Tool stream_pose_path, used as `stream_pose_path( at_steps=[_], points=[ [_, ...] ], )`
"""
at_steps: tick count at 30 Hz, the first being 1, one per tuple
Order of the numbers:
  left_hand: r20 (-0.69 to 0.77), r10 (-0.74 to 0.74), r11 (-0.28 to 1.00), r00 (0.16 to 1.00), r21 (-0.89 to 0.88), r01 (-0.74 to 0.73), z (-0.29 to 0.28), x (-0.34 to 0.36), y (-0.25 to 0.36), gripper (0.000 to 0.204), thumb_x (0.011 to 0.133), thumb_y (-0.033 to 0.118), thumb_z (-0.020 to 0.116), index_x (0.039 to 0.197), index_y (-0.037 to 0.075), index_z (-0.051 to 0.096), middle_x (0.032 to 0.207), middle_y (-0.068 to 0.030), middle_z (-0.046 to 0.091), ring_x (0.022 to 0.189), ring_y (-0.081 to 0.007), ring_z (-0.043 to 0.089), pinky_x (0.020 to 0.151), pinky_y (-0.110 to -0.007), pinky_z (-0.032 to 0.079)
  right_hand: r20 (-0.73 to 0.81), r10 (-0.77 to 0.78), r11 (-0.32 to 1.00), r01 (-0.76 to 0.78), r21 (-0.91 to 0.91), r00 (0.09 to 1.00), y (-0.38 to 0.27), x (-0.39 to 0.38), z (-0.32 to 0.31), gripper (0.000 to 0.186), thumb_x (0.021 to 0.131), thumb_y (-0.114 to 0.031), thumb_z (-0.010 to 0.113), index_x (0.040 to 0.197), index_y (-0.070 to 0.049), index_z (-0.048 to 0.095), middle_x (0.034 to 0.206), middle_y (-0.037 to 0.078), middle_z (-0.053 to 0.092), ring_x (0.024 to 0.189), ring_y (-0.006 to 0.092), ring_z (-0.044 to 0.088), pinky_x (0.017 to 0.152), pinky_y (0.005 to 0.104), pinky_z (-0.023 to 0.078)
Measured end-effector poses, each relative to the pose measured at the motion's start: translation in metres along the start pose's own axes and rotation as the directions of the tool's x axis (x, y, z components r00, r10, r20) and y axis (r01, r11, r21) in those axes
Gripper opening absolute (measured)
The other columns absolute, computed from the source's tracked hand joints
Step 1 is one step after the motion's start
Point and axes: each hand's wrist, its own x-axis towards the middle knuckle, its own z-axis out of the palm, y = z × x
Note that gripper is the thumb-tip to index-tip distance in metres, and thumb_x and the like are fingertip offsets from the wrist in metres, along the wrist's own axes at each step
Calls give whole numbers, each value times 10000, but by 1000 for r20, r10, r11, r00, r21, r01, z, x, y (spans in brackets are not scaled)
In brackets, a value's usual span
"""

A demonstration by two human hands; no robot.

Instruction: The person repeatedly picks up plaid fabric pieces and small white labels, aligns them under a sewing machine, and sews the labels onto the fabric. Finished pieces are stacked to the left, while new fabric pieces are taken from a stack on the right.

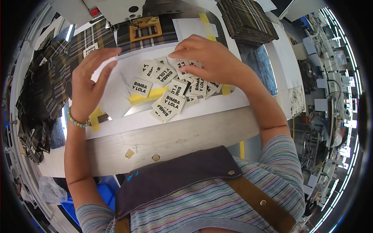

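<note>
A loose pile of small white square labels with dark lettering (173, 101) lies on a white sheet (116, 122) before me. My right hand (208, 56) hovers at the pile's right side, thumb and fingers apart, with nothing visible between them. Off to the left, my left hand (90, 73) is raised over the sheet, its fingers stretched out and thumb spread. Beyond that hand, one label (90, 49) rests on brown plaid fabric (101, 35). An orange frame (134, 37) sits on plaid cloth under the sewing machine head (118, 11).
A thick stack of plaid pieces (248, 23) stands at the back right. More plaid pieces (40, 89) drape over the left side. Yellow tape (145, 96) marks the work surface. A wooden table edge (186, 138) runs before my body, and a blue bin (104, 194) is below left.
</note>
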Motion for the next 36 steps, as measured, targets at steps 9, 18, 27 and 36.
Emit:
stream_pose_path(
  at_steps=[9,18,27,36],
  points=[
    [124,-122,857,985,-488,168,32,17,40,285,996,160,753,1233,1,762,1185,-106,791,1039,-180,724,886,-313,568,-73,242,935,-212,284,968,4,12,-14,136,975,-148,766,1088,-72,759,1124,17,701,1003,154,659,909,337,550],
    [274,-364,527,890,-727,440,67,43,46,224,1011,171,785,1161,11,745,870,44,705,771,-11,591,693,-201,471,-89,403,786,-295,542,911,-15,41,-16,220,993,-145,785,1156,-28,695,1003,-7,704,844,49,604,735,222,514],
    [175,-256,855,951,-419,307,55,38,24,192,990,96,773,1152,-2,745,998,-40,789,840,-103,678,791,-277,559,123,415,727,-410,550,901,6,50,-14,159,964,-138,791,1071,-22,812,945,15,783,840,50,674,741,231,528],
    [-93,-28,987,995,157,43,43,40,-26,139,931,92,771,1064,56,780,1034,-96,766,979,-320,701,867,-427,581,127,533,664,-507,549,837,82,117,7,240,927,-232,797,1093,-62,828,946,8,795,839,80,696,738,274,537]
  ],
)
